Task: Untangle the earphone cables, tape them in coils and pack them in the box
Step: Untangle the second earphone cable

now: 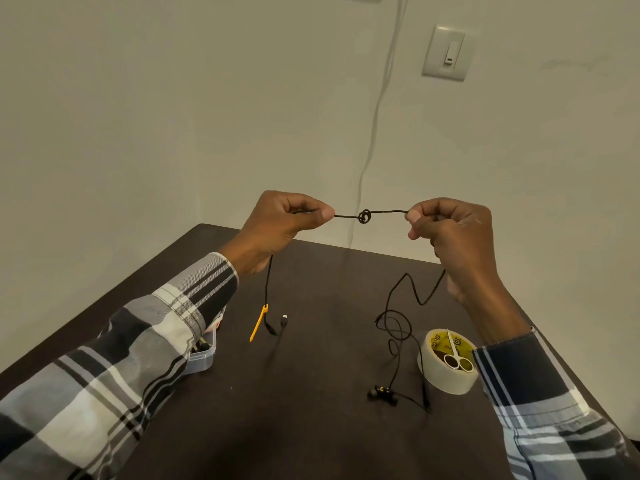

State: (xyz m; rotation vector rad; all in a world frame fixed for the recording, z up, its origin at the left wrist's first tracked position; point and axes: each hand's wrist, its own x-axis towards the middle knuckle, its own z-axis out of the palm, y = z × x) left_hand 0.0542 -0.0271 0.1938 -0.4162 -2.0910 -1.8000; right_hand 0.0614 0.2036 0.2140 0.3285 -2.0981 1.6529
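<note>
We judge the job to be in its early part: our black earphone cable is not yet straightened, since a small knot sits in the stretch pulled level between our hands, just above the middle of the frame. No coil has been made, no tape applied, and nothing of this cable is packed. The clear plastic box, at the left edge of the table and partly hidden by our left sleeve, seems to hold something dark already (we cannot tell what). Left of center, our left hand pinches the cable between thumb and forefinger, the other fingers curled in, and a length drops from it to a yellow tie and the plug on the table. Right of center, our right hand pinches the other side of the knot the same way, fingers clenched, with slack looping down to the earbuds in the lower middle. The tape roll stands at lower right with small scissors lying across it, both untouched. Loosening the knot, coiling, taping and packing all remain.
</note>
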